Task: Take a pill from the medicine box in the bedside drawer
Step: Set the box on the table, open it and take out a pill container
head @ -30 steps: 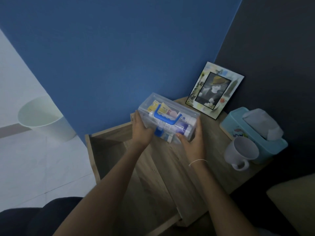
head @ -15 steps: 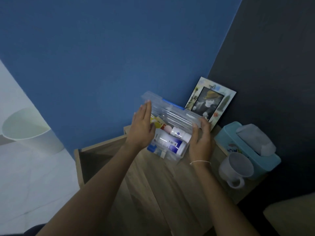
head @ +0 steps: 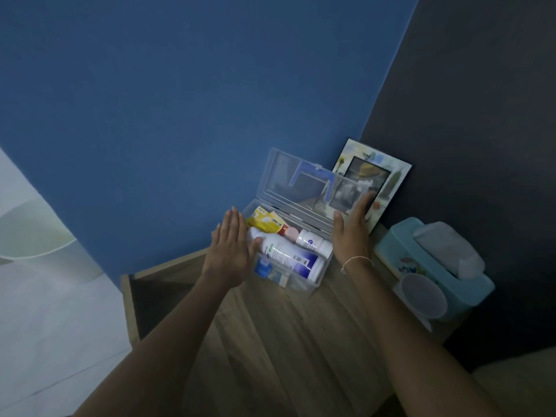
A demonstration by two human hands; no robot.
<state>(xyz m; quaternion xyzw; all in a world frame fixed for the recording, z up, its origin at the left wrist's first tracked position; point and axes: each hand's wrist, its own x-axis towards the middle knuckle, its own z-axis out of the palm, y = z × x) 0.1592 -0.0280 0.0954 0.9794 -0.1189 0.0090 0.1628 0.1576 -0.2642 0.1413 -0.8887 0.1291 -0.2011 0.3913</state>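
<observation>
dim room, two walls meeting in a corner: blue wall [head: 180,115] on the left, dark wall [head: 481,115] on the right. pale floor [head: 54,311] at lower left, with part of one white bin [head: 27,233] at the left edge. wood-grain nightstand [head: 270,341] fills the lower middle; its drawer [head: 150,296] stands pulled out on the left side, inside in shadow. on the top, toward the corner, one clear medicine box [head: 313,278], lid [head: 288,179] swung up and leaning back, blue handle [head: 313,176] showing through it. inside the box: one large white and blue bottle [head: 288,254] lying on its side, one smaller white bottle [head: 313,242] behind it, one yellow packet [head: 264,221] at the back left, one pinkish round item [head: 291,234], small blue and white items at the front, too blurred to name. behind the box, one picture frame [head: 388,182] leaning on the dark wall. to the right, one teal tissue box [head: 421,260] with a tissue [head: 445,251] up, one white cup [head: 421,296] just in front of it, blurred. two hands, both bare, both flat with fingers straight, gripping nothing: left hand [head: 230,254] at the box's left end, thumb against the large bottle; right hand [head: 352,230] at the right end, fingertips [head: 368,197] up against the lid's right edge. thin white band [head: 356,261] on the right wrist.
</observation>
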